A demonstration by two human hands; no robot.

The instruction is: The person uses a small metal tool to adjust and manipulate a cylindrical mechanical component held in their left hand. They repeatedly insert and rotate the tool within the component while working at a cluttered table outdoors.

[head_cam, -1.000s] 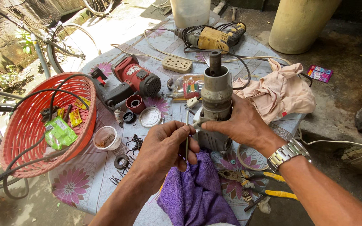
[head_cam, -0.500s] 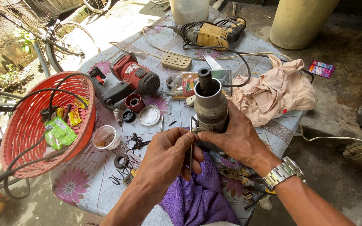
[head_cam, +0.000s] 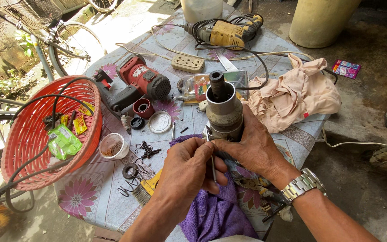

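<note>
A grey metal power-tool housing (head_cam: 224,110) with a dark shaft sticking out of its top stands upright near the table's middle. My right hand (head_cam: 251,145), with a steel watch on its wrist, wraps around its lower part. My left hand (head_cam: 189,168) pinches a thin metal screwdriver (head_cam: 212,159), whose tip meets the base of the housing on its left side. Both hands rest over a purple cloth (head_cam: 216,210) spread on the near side of the table.
A red power-tool body (head_cam: 142,80), small loose parts (head_cam: 146,150), a white cup (head_cam: 112,145), a brush (head_cam: 146,190), a yellow drill (head_cam: 227,33), a socket strip (head_cam: 187,63) and a beige rag (head_cam: 292,96) lie on the table. A red basket (head_cam: 36,161) sits left, a bicycle (head_cam: 63,40) behind.
The housing has been drawn nearer and tipped so its top opening faces me. My left hand has shifted slightly right with the screwdriver, closer to the housing's base.
</note>
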